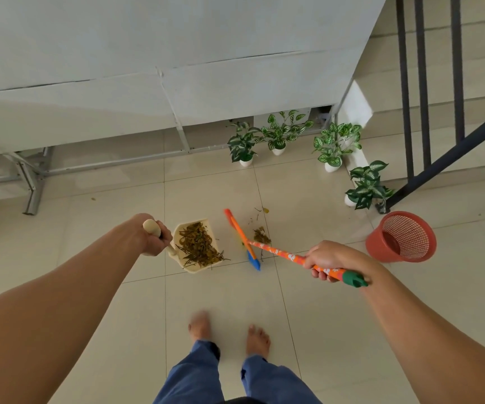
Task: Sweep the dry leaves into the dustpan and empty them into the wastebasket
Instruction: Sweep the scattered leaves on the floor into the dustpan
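A cream dustpan (188, 266) rests on the tiled floor, filled with dry leaves (199, 246). My left hand (150, 237) grips its upright cream handle (152, 227). My right hand (327, 259) holds the orange flowered handle of a broom (276, 251), whose orange and blue head (242, 239) lies on the floor just right of the dustpan. A small pile of leaves (261, 235) and a few scattered bits (260, 212) lie right of the broom head. A red mesh wastebasket (401, 237) stands further right, apart from everything.
Several small potted plants (279, 134) stand along the white wall (177, 68) and at the foot of a dark stair railing (427, 112). A metal frame (31, 182) runs along the wall's base on the left. My bare feet (229, 333) stand behind the dustpan.
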